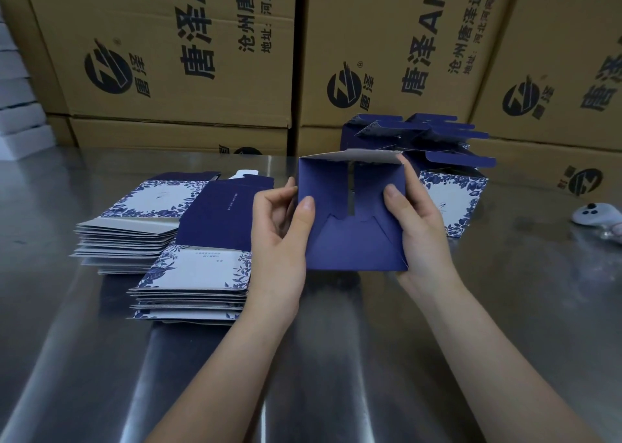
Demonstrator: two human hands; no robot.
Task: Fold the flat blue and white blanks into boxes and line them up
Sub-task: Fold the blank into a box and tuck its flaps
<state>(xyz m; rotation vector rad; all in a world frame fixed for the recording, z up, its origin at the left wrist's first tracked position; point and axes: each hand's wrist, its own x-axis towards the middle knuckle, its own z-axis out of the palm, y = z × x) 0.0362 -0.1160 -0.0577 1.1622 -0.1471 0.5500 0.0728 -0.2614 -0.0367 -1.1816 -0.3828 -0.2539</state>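
I hold a half-formed blue box (350, 240) above the steel table, its dark blue bottom flaps facing me. My left hand (281, 227) grips its left edge, thumb on the flap. My right hand (417, 227) grips its right edge, thumb pressing the right flap. Two stacks of flat blue and white blanks lie to the left: a near stack (195, 274) and a far stack (134, 220). Several folded boxes (451, 193) with open top flaps stand in a group behind my right hand.
The shiny steel table (336, 358) spreads below my arms. Large brown cardboard cartons (202, 55) form a wall along its far edge. A white controller-like device (595, 214) lies at the right. White boxes (20, 119) are piled at the far left.
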